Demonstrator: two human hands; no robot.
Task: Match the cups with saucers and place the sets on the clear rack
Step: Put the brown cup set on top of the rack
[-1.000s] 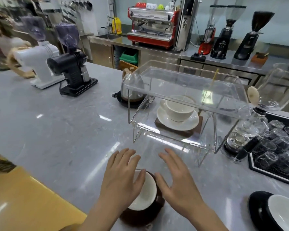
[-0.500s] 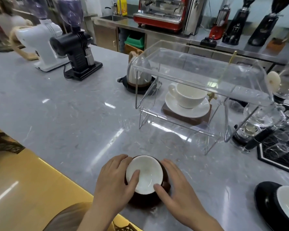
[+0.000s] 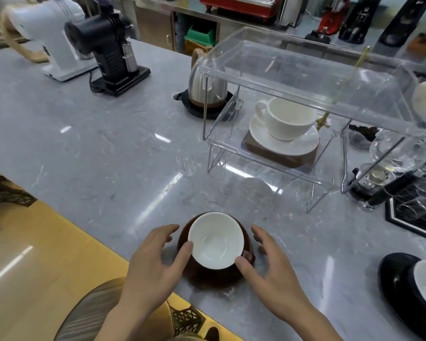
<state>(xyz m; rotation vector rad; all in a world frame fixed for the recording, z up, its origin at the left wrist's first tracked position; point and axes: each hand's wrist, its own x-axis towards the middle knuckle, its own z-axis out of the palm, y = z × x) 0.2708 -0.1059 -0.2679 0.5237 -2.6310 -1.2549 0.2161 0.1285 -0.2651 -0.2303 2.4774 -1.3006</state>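
Flanking a brown cup (image 3: 215,241) on its brown saucer (image 3: 210,276), the left hand (image 3: 153,259) and right hand (image 3: 271,264) are held with fingers loosely spread; both thumbs are laid against the cup's rim, nothing being gripped. The cup is set upright, mouth upward, its handle turned toward the right thumb. Beyond the fingertips, on the grey worktop (image 3: 96,148), the clear rack (image 3: 303,99) is seen, a white cup (image 3: 287,118) and white saucer (image 3: 284,140) under it.

A black grinder (image 3: 108,49) and a white grinder (image 3: 52,38) stand beside a kettle (image 3: 205,87).
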